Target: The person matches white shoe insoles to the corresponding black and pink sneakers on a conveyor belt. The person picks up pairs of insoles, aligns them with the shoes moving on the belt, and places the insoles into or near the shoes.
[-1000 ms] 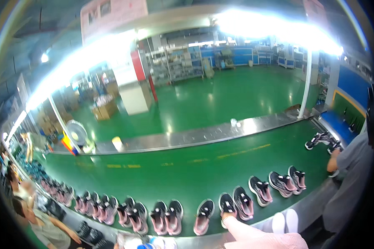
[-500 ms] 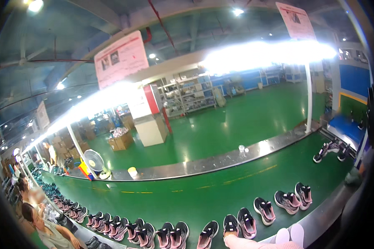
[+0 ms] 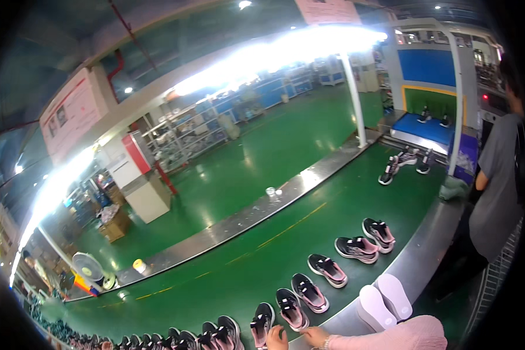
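My left hand (image 3: 277, 338) is at the lower edge with its fingers curled, between the heels of two black-and-pink sneakers. One of these, the sneaker on its left (image 3: 262, 324), stands right beside it. My right hand (image 3: 315, 336), in a pink sleeve with a bracelet at the wrist, has its fingers together near the heel of the other sneaker (image 3: 291, 309). What either hand's fingers hold, if anything, is too small to make out. A pair of pale lilac insoles (image 3: 377, 307) lies on the metal ledge beside my right forearm.
More sneakers (image 3: 327, 270) stand in a curved row on the green conveyor surface (image 3: 262, 248). A blue machine (image 3: 424, 125) with shoes at its opening stands at the far right. A person in grey (image 3: 499, 181) is at the right. A fan (image 3: 88, 267) and yellow tub (image 3: 139, 265) sit at the left.
My view has swung to the right, bringing the machine and the person in grey further in. My left hand has come into view beside the right one, which was at a sneaker's opening.
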`<state>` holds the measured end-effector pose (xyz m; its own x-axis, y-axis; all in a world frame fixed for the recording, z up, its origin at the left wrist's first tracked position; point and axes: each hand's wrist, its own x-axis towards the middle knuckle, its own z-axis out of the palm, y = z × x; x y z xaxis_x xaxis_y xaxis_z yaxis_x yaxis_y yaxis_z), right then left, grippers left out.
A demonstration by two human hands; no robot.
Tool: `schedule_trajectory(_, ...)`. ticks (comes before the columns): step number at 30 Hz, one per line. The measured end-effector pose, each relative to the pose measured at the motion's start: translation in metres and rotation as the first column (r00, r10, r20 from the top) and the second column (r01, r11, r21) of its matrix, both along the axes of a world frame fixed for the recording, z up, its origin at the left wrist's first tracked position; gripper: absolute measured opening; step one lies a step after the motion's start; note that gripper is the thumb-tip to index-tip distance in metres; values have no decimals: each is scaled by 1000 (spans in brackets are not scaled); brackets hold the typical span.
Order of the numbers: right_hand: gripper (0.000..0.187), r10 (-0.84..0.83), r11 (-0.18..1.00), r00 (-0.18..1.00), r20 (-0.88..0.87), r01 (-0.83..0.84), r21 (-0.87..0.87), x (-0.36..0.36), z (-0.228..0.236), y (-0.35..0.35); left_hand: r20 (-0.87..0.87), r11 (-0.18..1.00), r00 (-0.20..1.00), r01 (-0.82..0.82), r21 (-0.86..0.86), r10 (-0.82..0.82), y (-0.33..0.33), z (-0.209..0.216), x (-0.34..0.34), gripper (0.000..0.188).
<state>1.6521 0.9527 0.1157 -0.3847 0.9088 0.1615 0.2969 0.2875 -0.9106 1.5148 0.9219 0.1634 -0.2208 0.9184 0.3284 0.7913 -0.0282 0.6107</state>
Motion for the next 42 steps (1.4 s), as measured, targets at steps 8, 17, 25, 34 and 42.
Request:
schedule_trajectory(8,24,208,956,972,106,-179,-231,129,66,11,-144,840,932,222,-495,-331,86,6,37,19)
schedule_trajectory(17,20,-119,929,993,7,113,-353,163,71,5,-209,684,804,301,-665,-557,104,-1,47,20)
schedule_trajectory(25,30,93,865,977,192,16,-501,177,88,25,-314,701,743,281,-656,-592,121,-33,51,25)
schedule_trajectory(34,30,-77,890,955,285,195,-412,213,75,-16,-319,497,486,297,-816,-814,69,-102,-9,32)
schedule_trajectory(42,27,-133,909,958,256,220,-353,220,121,-32,-36,152,499,193,-969,-866,108,-105,-28,27)
